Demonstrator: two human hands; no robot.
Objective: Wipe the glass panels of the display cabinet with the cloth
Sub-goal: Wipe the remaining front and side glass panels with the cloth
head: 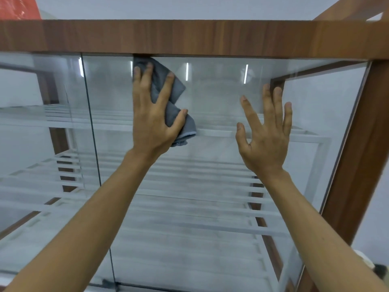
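Observation:
A grey cloth [177, 89] lies flat against the right-hand glass panel [221, 98] of the display cabinet, just under the wooden top rail [189, 36]. My left hand [154, 114] presses the cloth onto the glass with straight, spread fingers, the thumb lying over the cloth's lower fold. My right hand [267, 131] rests flat on the same panel further right, fingers straight and spread, holding nothing. A second glass panel [42, 123] sits to the left, past a vertical seam.
White slatted shelves [189, 186] show behind the glass at several levels. A wooden corner post [362, 144] frames the cabinet at the right. Something red [19, 7] stands on top at the far left. The wall behind is pale.

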